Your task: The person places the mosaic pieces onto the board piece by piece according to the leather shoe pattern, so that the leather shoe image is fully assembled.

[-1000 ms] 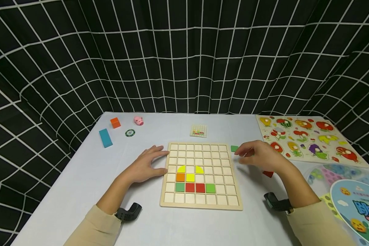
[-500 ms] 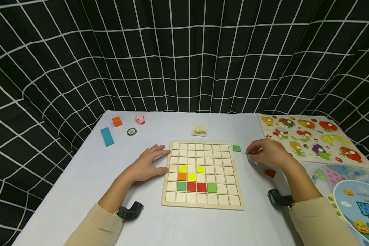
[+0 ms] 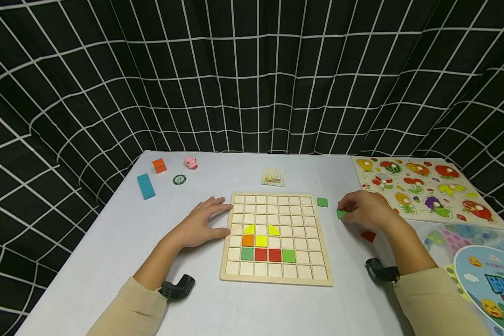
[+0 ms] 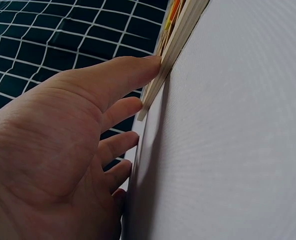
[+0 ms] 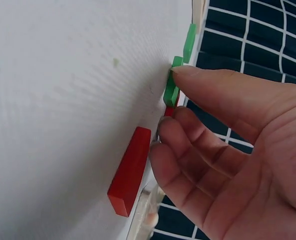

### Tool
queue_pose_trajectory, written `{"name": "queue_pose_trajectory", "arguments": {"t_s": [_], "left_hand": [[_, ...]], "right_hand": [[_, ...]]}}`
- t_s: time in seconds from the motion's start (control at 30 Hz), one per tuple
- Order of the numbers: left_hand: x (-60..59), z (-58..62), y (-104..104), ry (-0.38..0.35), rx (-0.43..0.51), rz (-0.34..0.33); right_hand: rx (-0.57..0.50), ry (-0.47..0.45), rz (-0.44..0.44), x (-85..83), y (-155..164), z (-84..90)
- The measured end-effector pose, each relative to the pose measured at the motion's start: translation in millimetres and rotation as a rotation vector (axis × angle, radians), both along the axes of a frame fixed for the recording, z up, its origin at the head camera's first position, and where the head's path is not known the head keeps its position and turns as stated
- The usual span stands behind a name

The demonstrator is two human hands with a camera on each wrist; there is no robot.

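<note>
Nearest on the white counter (image 3: pixel 277 310), below the right hand (image 3: pixel 367 212) and off to its right, lies a round blue disc (image 3: pixel 487 275) with cartoon faces; between the two hands sits the wooden grid board (image 3: pixel 300 244), its left hand (image 3: pixel 201 226) neighbour loosely spread with no grip on anything, thumb and index tips at the board's left edge; in the board's second row from the near side, counting from the left hand, a teal tile (image 3: pixel 247 254) fills the second compartment, two red tiles (image 3: pixel 261 254) the third and fourth, a light-green tile (image 3: pixel 289 256) the fifth; one row farther, an orange tile (image 3: pixel 248 240) fills the second and a yellow square (image 3: pixel 261 241) the third; beyond those, yellow rounded pieces (image 3: pixel 249 229) lie in the second and fourth; just beneath the right hand rests a red piece (image 3: pixel 368 236); that hand, fingers curled in, pinches a green tile (image 3: pixel 341 214), though whether it is clear of the counter I cannot tell; a second green square (image 3: pixel 322 202) lies between that hand and the board; right of it, a puzzle board (image 3: pixel 431 173) carries fruit figures; beyond the left hand are a blue block (image 3: pixel 146 186), chip (image 3: pixel 179 179), orange cube (image 3: pixel 159 165) and pink pig (image 3: pixel 191 163); beyond and between both hands lies a pattern card (image 3: pixel 273 177).
</note>
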State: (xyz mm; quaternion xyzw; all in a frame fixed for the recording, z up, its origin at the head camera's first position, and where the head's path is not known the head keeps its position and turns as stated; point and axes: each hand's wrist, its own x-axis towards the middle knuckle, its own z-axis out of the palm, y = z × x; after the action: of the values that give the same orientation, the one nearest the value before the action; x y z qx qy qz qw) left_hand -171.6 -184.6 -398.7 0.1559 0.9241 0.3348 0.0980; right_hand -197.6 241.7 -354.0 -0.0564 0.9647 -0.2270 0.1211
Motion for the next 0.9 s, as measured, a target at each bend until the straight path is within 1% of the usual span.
{"name": "queue_pose_trajectory", "arguments": {"t_s": [0.1,0.3,0.53,0.67,0.9], "left_hand": [[-0.2,-0.1,-0.1,0.001,-0.004,-0.001],[-0.1,0.0,-0.8,0.001,-0.005,0.001],[-0.4,-1.7,-1.4,0.008,-0.015,-0.002],[-1.0,-2.6,-1.6,0.008,-0.012,-0.003],[-1.0,-0.5,-1.0,0.013,-0.008,-0.009]], "right_hand": [[-0.014,-0.023,0.014,-0.6,-0.5,-1.2],[-0.001,-0.059,0.034,2.0,-3.8,-0.8],[-0.015,-0.062,0.026,7.1,-7.9,-0.5],[-0.064,-0.058,0.039,8.4,-6.8,-0.9],[-0.173,-0.061,0.067,9.3,-4.5,0.3]]}}
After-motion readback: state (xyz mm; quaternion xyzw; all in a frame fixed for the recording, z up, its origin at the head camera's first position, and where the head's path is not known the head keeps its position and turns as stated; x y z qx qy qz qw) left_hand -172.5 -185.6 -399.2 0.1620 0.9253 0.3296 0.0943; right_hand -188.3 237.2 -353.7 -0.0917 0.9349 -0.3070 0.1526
